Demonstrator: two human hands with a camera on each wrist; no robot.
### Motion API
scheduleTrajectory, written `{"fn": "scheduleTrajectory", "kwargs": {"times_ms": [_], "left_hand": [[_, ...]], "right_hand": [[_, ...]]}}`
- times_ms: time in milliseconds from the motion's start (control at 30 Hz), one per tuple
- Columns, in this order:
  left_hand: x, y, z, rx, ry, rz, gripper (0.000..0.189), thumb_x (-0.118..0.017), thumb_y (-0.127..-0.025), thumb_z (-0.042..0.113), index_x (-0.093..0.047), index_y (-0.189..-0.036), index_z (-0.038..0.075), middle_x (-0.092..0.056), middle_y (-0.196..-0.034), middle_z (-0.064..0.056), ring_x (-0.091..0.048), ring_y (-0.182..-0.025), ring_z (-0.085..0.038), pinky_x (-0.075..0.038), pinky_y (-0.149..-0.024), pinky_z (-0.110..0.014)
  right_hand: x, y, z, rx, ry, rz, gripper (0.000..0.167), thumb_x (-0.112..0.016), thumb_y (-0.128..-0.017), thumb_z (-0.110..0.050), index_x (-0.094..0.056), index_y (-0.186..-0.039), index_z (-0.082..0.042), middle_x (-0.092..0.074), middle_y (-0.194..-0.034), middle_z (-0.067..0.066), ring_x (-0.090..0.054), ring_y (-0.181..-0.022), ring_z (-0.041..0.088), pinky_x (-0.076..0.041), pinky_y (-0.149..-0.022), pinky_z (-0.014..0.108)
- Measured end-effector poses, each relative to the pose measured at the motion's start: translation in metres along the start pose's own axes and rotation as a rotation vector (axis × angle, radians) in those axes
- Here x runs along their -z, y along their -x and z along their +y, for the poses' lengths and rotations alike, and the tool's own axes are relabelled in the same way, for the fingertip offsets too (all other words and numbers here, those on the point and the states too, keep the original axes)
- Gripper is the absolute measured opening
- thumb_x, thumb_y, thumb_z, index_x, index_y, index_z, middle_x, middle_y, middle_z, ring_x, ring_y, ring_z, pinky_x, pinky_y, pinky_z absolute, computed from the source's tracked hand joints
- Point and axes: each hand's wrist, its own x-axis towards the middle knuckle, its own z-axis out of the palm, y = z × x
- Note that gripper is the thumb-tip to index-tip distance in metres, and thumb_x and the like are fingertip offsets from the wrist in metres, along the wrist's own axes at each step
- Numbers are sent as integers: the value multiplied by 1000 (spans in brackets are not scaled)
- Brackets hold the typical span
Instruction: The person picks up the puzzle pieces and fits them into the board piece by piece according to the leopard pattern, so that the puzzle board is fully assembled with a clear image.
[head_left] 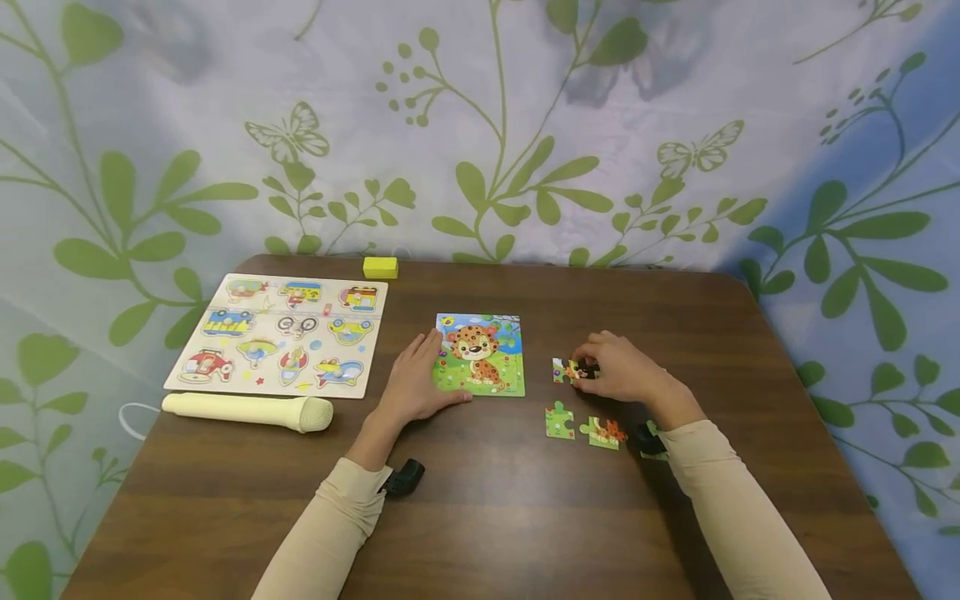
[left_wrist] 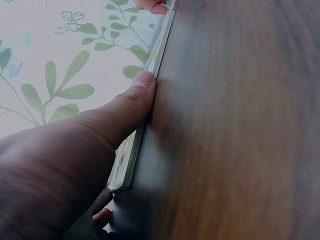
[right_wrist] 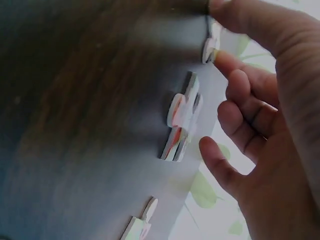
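My left hand lies at the near left corner of a square puzzle board picturing a leopard cub. Its thumb touches the near edge, and the straight fingers run along the left side. To the right, my right hand pinches a small jigsaw piece between thumb and forefinger, low over the table; the fingers partly hide it. Just left of it sits another jigsaw piece. Nearer me lie a green piece and an orange-and-green piece.
A further piece is partly covered by the right wrist's camera. On the left are a wooden vehicle puzzle board, a cream microphone and a yellow block. A patterned cloth hangs behind the brown table.
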Motion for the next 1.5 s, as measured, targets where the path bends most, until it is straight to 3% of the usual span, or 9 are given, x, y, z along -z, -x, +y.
{"fn": "scheduleTrajectory", "kwargs": {"times_ms": [300,533,767,1000,1233,1367,1500], "left_hand": [[2,0,1,12,-4,-9,119,-79,-79,63,-17,-164,6,-18,-172,-11,-15,-160,-33,-18,-128,-56],[0,-1,1,12,-9,-5,119,-78,-79,64,-17,-164,7,-18,-172,-10,-15,-160,-32,-18,-128,-56],[0,-1,3,7,-4,-16,119,-78,-79,64,-17,-164,8,-17,-172,-10,-15,-160,-33,-20,-127,-58],[1,-2,2,19,-14,-15,119,-78,-79,64,-17,-164,7,-17,-172,-10,-15,-160,-33,-20,-127,-58],[2,0,4,14,-1,-24,119,-78,-80,63,-17,-164,8,-17,-172,-10,-14,-160,-33,-19,-127,-58],[3,1,4,17,-4,-27,119,-78,-80,63,-17,-164,6,-18,-172,-11,-15,-160,-33,-19,-127,-57],[4,1,4,18,-15,-18,118,-78,-80,63,-18,-164,6,-19,-172,-11,-16,-159,-33,-19,-127,-56]], "right_hand": [[-3,-2,-4,4,149,31,39,-75,-82,-41,-76,-105,-10,-62,-91,-1,-53,-88,22,-47,-87,51],[-4,-1,-6,26,167,65,40,-73,-86,-43,-76,-110,-11,-66,-99,2,-56,-93,24,-48,-92,55],[0,1,-9,-29,116,13,52,-79,-86,-51,-75,-120,-12,-62,-94,0,-53,-85,20,-48,-79,46],[4,-5,-15,-25,78,-21,38,-79,-88,-43,-77,-112,-13,-64,-93,-2,-54,-86,18,-47,-79,45],[0,-11,-18,-19,112,-16,38,-73,-82,-40,-75,-106,-11,-66,-97,1,-54,-89,22,-48,-86,50],[0,-22,-33,11,93,18,35,-72,-84,-42,-74,-104,-13,-63,-93,-2,-51,-86,19,-46,-84,46],[2,-48,-62,81,105,52,34,-71,-86,-44,-74,-104,-16,-63,-94,-2,-52,-88,20,-46,-84,45]]}}
